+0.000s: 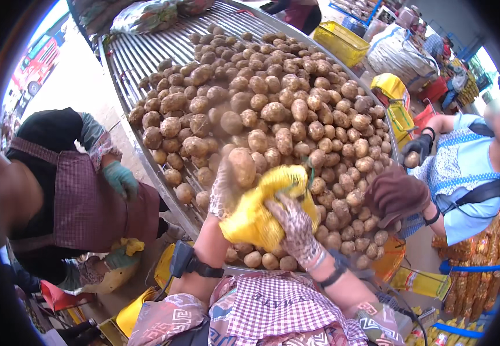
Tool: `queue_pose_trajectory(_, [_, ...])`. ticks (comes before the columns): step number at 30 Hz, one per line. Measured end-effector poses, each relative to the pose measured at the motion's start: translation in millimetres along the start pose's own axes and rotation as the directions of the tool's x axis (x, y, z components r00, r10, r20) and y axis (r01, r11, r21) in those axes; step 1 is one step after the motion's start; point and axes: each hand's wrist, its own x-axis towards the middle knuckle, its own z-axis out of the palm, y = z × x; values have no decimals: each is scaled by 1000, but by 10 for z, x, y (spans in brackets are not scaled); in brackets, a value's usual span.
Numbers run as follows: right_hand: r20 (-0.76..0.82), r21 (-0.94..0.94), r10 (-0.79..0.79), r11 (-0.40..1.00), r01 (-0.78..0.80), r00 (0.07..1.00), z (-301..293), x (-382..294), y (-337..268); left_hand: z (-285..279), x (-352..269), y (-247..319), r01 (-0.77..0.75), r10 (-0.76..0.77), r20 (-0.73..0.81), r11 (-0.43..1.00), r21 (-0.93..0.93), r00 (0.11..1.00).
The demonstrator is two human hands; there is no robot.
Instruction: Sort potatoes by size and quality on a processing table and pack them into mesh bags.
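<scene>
Many unwashed potatoes (276,112) lie heaped on a metal roller table (137,52) in front of me. My right hand (295,229), in a patterned glove, is closed on a bunched yellow mesh bag (254,216), held over the near part of the heap. My left hand (223,190), gloved alike, is upright at the bag's left side, partly blurred and partly hidden by it. A large potato (241,167) is right beside its fingers; whether the hand grips it, I cannot tell.
A person in a checked apron (90,199) stands at the left. At the right, a person in a light blue top (470,160) holds a potato at the table's edge. Yellow bags (423,281) hang nearby. A yellow crate (341,43) and a white sack (401,54) stand beyond.
</scene>
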Motion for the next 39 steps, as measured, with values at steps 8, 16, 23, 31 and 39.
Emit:
queue_pose_trajectory(8, [-298,45,-16,998,31,954,-335,827,58,-95,-127,-171,85,-81,51,993,-88,995])
queue_pose_trajectory(16, [257,43,45,997,-58,965,115,-543,171,-271,-174,31,27,-39,-67,985,-171,997])
queue_pose_trajectory(23, [-91,81,-107,990,115,990,-119,860,-398,-449,-123,-189,-68,67,228,998,-1,971])
queue_pose_trajectory(31, [-48,378,160,916,-130,986,39,-192,125,-265,-288,107,68,-87,-58,961,-267,995])
queue_pose_trajectory(39, [-20,16,-101,995,102,995,65,343,-325,-631,-145,-80,68,-133,256,967,246,958])
